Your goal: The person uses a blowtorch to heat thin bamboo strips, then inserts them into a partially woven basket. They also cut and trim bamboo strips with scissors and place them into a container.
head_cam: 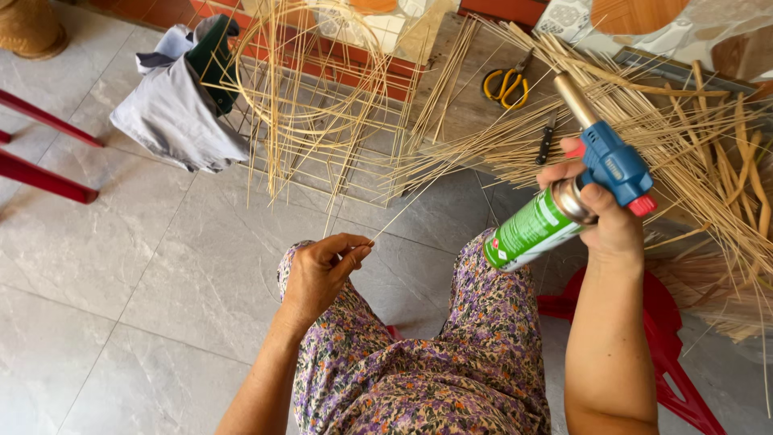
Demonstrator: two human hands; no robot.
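Right hand [605, 211]: clenched round blue-headed, green-canister gas torch [564, 201], above red plastic stool [668, 338] | Left hand [322, 270]: pinches thin pale bamboo sliver [403, 211], left of stool | Advice: heat sliver's free length, nozzle away from loose bamboo strips [684, 153] beyond.

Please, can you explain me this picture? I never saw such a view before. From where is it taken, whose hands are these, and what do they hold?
There is one picture, from a camera worn on a person's head, looking down at their own lap and two bare hands. The left hand pinches a thin bamboo strip. The right hand holds a gas torch: a green can with a blue head and metal nozzle. On the tiled floor lie a bamboo frame, loose strips, yellow-handled scissors, a small knife and a grey cloth.
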